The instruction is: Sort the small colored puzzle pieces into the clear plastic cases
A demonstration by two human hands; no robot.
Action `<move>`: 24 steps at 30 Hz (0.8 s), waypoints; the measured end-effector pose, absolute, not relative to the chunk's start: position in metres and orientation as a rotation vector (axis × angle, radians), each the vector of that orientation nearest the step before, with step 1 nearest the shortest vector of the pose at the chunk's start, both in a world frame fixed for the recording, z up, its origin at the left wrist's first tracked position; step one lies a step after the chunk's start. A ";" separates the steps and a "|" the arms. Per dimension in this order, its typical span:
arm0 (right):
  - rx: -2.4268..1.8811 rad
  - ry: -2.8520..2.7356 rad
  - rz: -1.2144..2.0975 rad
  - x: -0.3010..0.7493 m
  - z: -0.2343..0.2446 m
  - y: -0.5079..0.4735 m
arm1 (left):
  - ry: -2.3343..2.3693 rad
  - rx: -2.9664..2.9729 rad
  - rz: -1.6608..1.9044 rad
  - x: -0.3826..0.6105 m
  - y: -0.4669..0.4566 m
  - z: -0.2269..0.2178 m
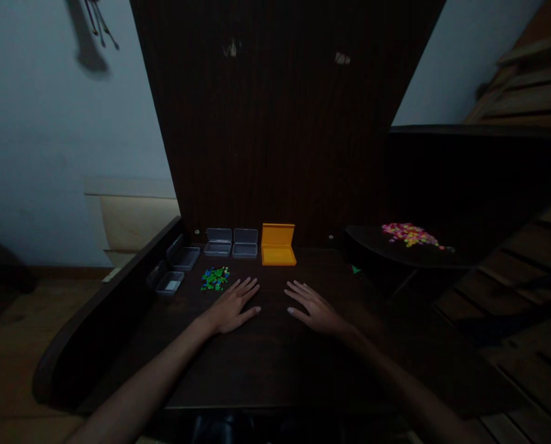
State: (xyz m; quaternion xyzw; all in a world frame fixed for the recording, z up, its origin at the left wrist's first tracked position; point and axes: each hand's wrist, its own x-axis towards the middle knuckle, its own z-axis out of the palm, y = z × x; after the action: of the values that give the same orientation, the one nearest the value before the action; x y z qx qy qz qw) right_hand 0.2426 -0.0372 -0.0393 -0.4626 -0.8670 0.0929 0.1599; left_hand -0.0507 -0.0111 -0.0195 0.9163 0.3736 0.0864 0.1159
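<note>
My left hand [234, 306] lies flat on the dark wooden desk [256, 364], fingers spread, holding nothing. Just beyond its knuckles is a loose pile of small green and blue pieces [215, 279], too small to name. My right hand [314, 308] also rests palm down with its fingers apart and nothing in it. Past the gap between the hands stands an orange plastic case [279, 255] with its lid raised. Left of it are two clear plastic boxes [218, 248] [245, 250] with lids up. Two more clear boxes [185, 258] [170, 282] sit by the left side board, the nearer one with something whitish inside.
A raised shelf [372, 240] on the right bears a heap of small pink, yellow and white pieces [410, 234]. Beneath its edge lies a small green item [355, 269]. A tall dark back panel [284, 135] and a left side board [113, 308] bound the desk.
</note>
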 end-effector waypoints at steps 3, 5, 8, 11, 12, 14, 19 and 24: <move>-1.345 -2.491 0.317 0.242 -0.037 -0.038 | 1.083 2.707 0.285 -0.052 -0.011 -0.021; -1.352 -2.499 0.333 0.241 -0.035 -0.037 | 1.077 2.714 0.299 -0.052 -0.011 -0.022; -1.362 -2.518 0.350 0.238 -0.031 -0.036 | 1.071 2.713 0.279 -0.053 -0.011 -0.023; -1.387 -2.527 0.348 0.236 -0.028 -0.036 | 1.050 2.721 0.276 -0.053 -0.012 -0.022; -1.390 -2.527 0.342 0.236 -0.027 -0.036 | 1.042 2.724 0.282 -0.053 -0.012 -0.021; -1.388 -2.529 0.330 0.234 -0.026 -0.035 | 1.035 2.719 0.289 -0.053 -0.013 -0.021; -1.377 -2.524 0.302 0.233 -0.029 -0.033 | 1.043 2.684 0.296 -0.053 -0.013 -0.021; -1.378 -2.516 0.285 0.234 -0.030 -0.034 | 1.052 2.651 0.269 -0.053 -0.013 -0.018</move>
State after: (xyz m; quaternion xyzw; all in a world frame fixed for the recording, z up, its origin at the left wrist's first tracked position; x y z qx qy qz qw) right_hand 0.2337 -0.0335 -0.0299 -0.4740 -0.8655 0.0980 0.1291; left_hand -0.0529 -0.0133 -0.0182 0.9166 0.3637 0.0930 0.1378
